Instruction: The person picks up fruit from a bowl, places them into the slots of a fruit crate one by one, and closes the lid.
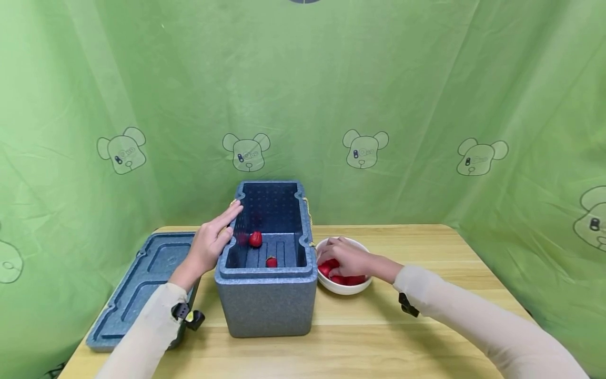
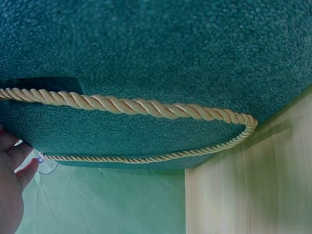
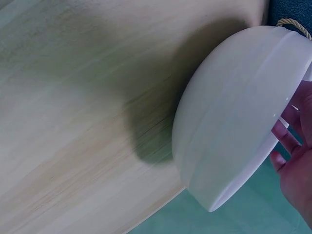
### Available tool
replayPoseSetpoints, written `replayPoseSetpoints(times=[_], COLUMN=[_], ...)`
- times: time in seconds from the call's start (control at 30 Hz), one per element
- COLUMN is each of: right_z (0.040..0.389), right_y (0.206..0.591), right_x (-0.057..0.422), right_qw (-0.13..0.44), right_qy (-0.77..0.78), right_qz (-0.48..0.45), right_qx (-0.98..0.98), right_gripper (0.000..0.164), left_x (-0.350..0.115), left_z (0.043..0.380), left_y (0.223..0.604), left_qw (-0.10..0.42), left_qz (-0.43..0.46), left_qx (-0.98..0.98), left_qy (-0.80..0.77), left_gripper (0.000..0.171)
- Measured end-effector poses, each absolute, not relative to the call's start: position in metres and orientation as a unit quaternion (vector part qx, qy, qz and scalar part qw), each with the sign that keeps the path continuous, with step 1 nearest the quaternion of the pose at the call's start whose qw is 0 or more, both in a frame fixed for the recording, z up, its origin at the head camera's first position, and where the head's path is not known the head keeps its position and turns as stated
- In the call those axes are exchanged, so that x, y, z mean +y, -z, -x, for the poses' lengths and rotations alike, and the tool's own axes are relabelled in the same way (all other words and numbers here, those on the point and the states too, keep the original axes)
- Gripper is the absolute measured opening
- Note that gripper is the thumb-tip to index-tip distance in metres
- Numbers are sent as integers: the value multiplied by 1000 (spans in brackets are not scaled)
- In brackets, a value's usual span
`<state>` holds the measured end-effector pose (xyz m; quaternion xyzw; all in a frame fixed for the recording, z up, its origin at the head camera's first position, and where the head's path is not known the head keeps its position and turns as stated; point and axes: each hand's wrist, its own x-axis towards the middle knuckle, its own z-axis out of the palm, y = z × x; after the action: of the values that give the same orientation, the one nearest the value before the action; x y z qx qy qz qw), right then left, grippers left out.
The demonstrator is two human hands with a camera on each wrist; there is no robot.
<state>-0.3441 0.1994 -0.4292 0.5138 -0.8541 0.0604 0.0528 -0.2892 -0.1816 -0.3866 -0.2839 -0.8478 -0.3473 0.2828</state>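
Note:
A tall grey-blue foam box point(image 1: 267, 308) stands uncovered on the table. Two red fruits lie on its floor: one farther back point(image 1: 255, 239), and one nearer point(image 1: 271, 261) with a green top like a strawberry's. My left hand point(image 1: 211, 239) rests along the box's left rim, its fingers fairly straight. To the right of the box, a white bowl point(image 1: 344, 289) holds several red fruits point(image 1: 355, 280). My right hand point(image 1: 347, 258) reaches down into this bowl with bent fingers among the fruits. The right wrist view hides its fingertips behind the bowl's wall point(image 3: 234, 107).
The foam lid point(image 1: 142, 287) lies on the table left of the box. Twisted gold cord point(image 2: 146, 107) hangs along the box's sides. The wooden table point(image 1: 402, 342) extends right and in front; a green curtain point(image 1: 303, 79) surrounds it.

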Motion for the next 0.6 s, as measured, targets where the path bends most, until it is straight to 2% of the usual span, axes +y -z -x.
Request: replayPoseSetpoints(times=[0.47, 0.6], right_z=[351, 351], right_y=[430, 429], right_x=[201, 200], right_qw=[23, 6], right_qy=[-61, -60], right_qz=[-509, -502], right_qx=[-858, -863], right_gripper=[35, 40], left_x=[-182, -182], left_z=[289, 289], left_y=[387, 387], left_qw=[285, 284], left_qz=[285, 284], left_qx=[-847, -848], left_qy=[346, 346], left_gripper=[51, 51])
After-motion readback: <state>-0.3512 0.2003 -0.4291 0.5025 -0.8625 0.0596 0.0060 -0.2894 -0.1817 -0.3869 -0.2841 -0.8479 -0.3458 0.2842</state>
